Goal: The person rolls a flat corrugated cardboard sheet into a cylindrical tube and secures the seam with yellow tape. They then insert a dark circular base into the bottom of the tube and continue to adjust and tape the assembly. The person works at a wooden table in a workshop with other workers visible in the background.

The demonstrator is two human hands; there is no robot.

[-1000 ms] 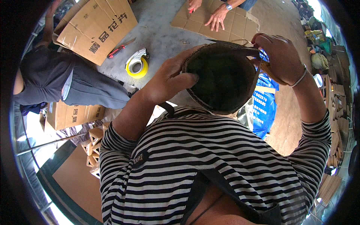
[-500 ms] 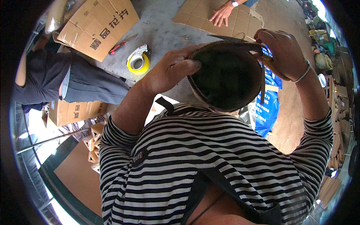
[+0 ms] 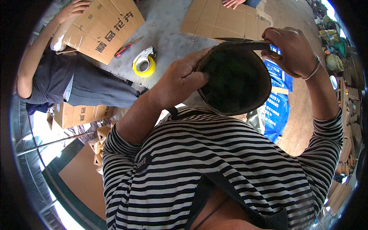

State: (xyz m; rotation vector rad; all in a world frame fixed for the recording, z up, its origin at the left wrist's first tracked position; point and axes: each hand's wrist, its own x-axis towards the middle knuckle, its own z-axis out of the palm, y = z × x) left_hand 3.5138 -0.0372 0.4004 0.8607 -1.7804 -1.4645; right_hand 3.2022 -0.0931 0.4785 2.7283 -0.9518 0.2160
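Note:
In front of my chest is a round, hollow vessel (image 3: 237, 82) with a rough brown rim and a dark greenish inside; its exact kind cannot be made out. My left hand (image 3: 182, 80) grips its left side, thumb over the rim and fingers hidden behind. Above the vessel's far right rim, my right hand (image 3: 289, 50) is closed around the end of a dark flat strip (image 3: 253, 45). That strip runs left along the far rim; whether it is a blade or a band is unclear.
A tape dispenser with yellow tape (image 3: 144, 66) and a red-handled knife (image 3: 124, 50) lie on the grey surface. Beyond are a carton (image 3: 103, 28), flat cardboard (image 3: 218, 19) and a co-worker's hand (image 3: 232, 3). Another person (image 3: 99, 82) is at left. A blue printed sheet (image 3: 276, 115) lies right.
The vessel has shifted slightly right with my left hand. The strip hanging at its right side no longer shows. The far co-worker's hand has drawn back; the left person's hand now rests on the carton.

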